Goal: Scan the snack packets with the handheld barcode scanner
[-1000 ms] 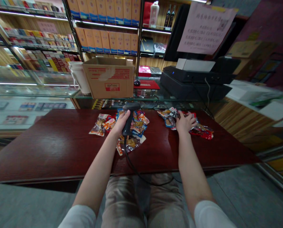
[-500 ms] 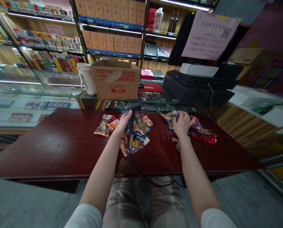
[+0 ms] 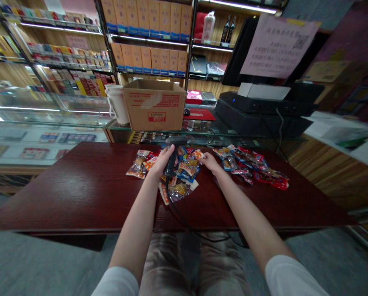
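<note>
My left hand [image 3: 163, 161] is wrapped round the handle of a black barcode scanner [image 3: 171, 161], its head pointing away from me over a heap of snack packets [image 3: 188, 166]. The scanner's cable hangs down over the table's front edge. At the right side of this heap, my right hand [image 3: 211, 161] pinches the corner of an orange-and-white snack packet [image 3: 198, 154]. Part of the heap is hidden behind the scanner and my left hand. A second group of packets [image 3: 253, 162], mostly red and blue, lies farther right on the dark red table [image 3: 79, 185].
Behind the table, a cardboard box [image 3: 154, 107] stands on a glass counter beside a white cup [image 3: 117, 105]. A black monitor with a paper sign [image 3: 278, 47] and a black printer-like machine [image 3: 260, 109] are at the right. Shelves of boxed goods [image 3: 149, 57] line the back.
My right hand has let go of the right-hand packets and moved left to the heap, where it now grips a packet. My left hand keeps the scanner in about the same place.
</note>
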Motion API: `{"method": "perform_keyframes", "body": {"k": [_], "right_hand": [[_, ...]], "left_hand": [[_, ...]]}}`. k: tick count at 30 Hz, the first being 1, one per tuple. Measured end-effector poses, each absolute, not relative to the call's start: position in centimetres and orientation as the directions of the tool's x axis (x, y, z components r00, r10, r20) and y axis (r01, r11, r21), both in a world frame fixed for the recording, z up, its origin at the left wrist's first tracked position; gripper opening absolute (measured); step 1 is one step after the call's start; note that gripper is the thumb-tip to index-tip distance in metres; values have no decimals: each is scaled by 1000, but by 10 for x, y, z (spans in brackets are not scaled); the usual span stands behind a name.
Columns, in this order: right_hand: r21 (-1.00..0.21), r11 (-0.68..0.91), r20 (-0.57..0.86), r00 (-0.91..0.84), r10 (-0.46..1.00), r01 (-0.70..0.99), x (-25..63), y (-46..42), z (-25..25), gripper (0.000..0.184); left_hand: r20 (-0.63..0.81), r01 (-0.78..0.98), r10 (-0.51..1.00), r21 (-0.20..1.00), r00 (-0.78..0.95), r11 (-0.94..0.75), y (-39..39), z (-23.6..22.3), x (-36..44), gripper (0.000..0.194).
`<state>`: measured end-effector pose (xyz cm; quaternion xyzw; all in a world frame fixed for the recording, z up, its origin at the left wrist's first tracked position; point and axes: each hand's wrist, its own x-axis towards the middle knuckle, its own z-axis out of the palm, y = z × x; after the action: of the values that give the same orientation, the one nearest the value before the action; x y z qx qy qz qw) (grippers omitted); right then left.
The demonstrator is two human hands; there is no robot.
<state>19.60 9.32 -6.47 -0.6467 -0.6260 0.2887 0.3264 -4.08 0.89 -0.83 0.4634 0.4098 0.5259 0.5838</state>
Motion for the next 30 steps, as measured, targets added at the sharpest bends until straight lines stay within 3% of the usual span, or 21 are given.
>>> {"method": "perform_keyframes", "body": {"k": [4, 7, 11, 16, 30], "right_hand": [[-993, 26, 33, 62, 998, 114, 220, 90, -57, 32], [-985, 27, 18, 50, 999, -169, 240, 79, -44, 41], [-930, 115, 81, 111, 991, -350, 257, 62, -33, 39], [-875, 103, 65, 95, 993, -473, 265, 52, -37, 32], [-852, 47, 39, 26, 999, -522, 262, 47, -37, 23]], "left_hand": [[12, -222, 994, 975, 107, 12, 8, -7, -38, 64], [19, -207, 994, 978, 111, 5, 5, -3, -35, 65], [28, -181, 989, 983, 144, -2, 0, -2, -31, 65], [22, -166, 983, 986, 181, 8, -2, -5, -24, 64], [40, -139, 974, 990, 221, -9, 2, -13, -21, 66]]}}
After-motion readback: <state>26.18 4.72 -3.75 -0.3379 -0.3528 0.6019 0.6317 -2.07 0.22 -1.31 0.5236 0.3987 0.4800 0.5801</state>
